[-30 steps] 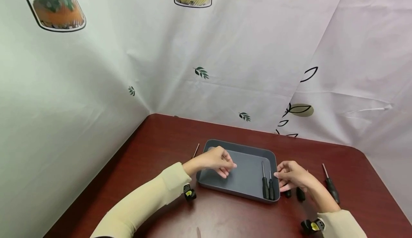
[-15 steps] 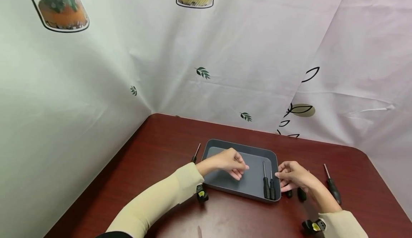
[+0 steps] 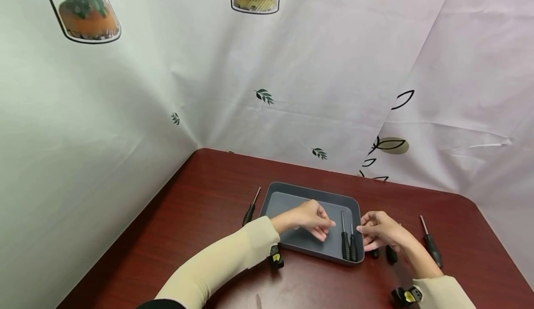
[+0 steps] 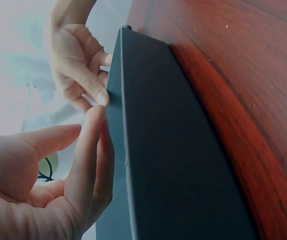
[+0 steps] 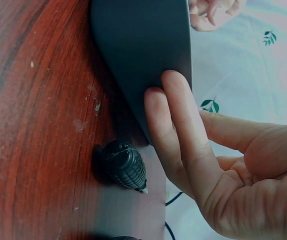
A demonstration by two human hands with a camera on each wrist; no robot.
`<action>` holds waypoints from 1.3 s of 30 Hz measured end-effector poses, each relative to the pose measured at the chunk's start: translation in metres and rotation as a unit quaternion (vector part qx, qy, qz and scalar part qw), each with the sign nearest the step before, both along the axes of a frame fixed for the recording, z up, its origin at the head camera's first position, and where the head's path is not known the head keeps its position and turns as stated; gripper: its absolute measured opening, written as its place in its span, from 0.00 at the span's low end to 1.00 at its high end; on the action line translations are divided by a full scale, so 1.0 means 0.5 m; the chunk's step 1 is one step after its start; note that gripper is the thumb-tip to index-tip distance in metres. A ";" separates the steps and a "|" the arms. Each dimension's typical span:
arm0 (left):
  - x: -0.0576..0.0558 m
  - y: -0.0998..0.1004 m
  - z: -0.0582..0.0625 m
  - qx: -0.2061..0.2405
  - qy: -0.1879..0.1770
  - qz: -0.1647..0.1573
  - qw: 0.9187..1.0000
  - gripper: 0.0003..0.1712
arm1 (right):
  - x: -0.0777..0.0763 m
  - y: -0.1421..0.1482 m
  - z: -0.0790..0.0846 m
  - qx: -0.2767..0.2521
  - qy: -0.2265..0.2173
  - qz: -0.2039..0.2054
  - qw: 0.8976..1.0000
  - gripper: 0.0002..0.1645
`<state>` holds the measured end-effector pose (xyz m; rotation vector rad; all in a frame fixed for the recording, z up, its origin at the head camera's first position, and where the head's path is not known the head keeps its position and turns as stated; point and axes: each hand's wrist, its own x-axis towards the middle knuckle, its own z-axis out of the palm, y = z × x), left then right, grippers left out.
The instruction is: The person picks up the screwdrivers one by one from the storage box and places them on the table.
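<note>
A shallow grey tray (image 3: 288,201) lies on the table, holding two black-handled screwdrivers, a longer one (image 3: 345,245) and a shorter one (image 3: 353,247), side by side along its right end. Over the tray's middle is my left hand (image 3: 314,218), fingers loosely bent and nothing in them; the left wrist view shows its thumb apart from the fingers. My right hand (image 3: 378,229) pinches the tray's right side. In the right wrist view, two fingertips (image 5: 173,80) press the outer wall while the thumb goes behind the rim.
Left of the tray lies a screwdriver (image 3: 249,212), partly behind the left sleeve. Another screwdriver (image 3: 431,248) lies at the far right. Two black handles, one nearer the tray (image 3: 374,253) and one beyond it (image 3: 391,254), show below the right hand. A printed white curtain (image 3: 292,91) backs the table.
My left hand has moved rightward over the tray, toward the two screwdrivers in it. More of the screwdriver at the left shows now. The right hand keeps its hold on the tray.
</note>
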<state>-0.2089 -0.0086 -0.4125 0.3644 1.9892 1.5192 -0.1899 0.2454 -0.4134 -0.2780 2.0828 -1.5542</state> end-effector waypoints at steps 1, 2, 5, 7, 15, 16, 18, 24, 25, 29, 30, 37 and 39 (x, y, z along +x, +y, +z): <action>0.001 0.004 -0.001 0.000 -0.001 0.002 1.000 0.11 | 0.000 0.000 0.000 0.000 0.000 0.000 1.000 0.17; 0.003 0.008 -0.003 0.000 -0.001 0.004 1.000 0.10 | 0.000 0.000 -0.001 0.000 0.000 0.000 1.000 0.18; 0.008 0.019 -0.006 0.001 -0.001 0.012 1.000 0.10 | 0.001 0.001 -0.002 0.002 0.001 -0.001 1.000 0.18; 0.012 0.027 -0.007 0.001 -0.001 0.017 1.000 0.10 | 0.001 0.001 -0.002 0.001 0.001 0.000 1.000 0.18; 0.028 0.048 -0.014 0.005 0.004 0.022 1.000 0.09 | 0.000 0.000 -0.008 0.001 -0.002 0.005 1.000 0.20; 0.029 0.050 -0.014 0.002 0.006 0.025 1.000 0.09 | 0.000 0.000 -0.008 0.001 -0.002 0.005 1.000 0.20; 0.030 0.054 -0.015 -0.001 0.008 0.033 0.999 0.08 | 0.000 0.000 -0.008 0.000 -0.001 0.005 1.000 0.20; 0.032 0.063 -0.019 -0.013 0.022 0.042 0.999 0.07 | 0.000 0.003 -0.004 0.000 -0.002 0.001 1.000 0.20; 0.032 0.064 -0.020 -0.018 0.030 0.040 0.999 0.08 | 0.000 0.003 -0.004 0.001 -0.002 0.000 1.000 0.20; 0.030 0.061 -0.025 -0.064 0.081 0.031 0.994 0.10 | 0.000 0.005 -0.005 0.000 -0.002 -0.002 1.000 0.21; 0.030 0.060 -0.027 -0.074 0.090 0.030 0.993 0.11 | 0.000 0.005 -0.006 -0.001 -0.002 -0.002 1.000 0.21; 0.029 0.056 -0.035 -0.083 0.089 0.033 0.992 0.12 | 0.000 0.003 -0.009 -0.005 -0.001 -0.002 1.000 0.21; 0.029 0.056 -0.034 -0.083 0.091 0.030 0.992 0.12 | 0.000 0.003 -0.008 -0.003 -0.002 -0.003 1.000 0.21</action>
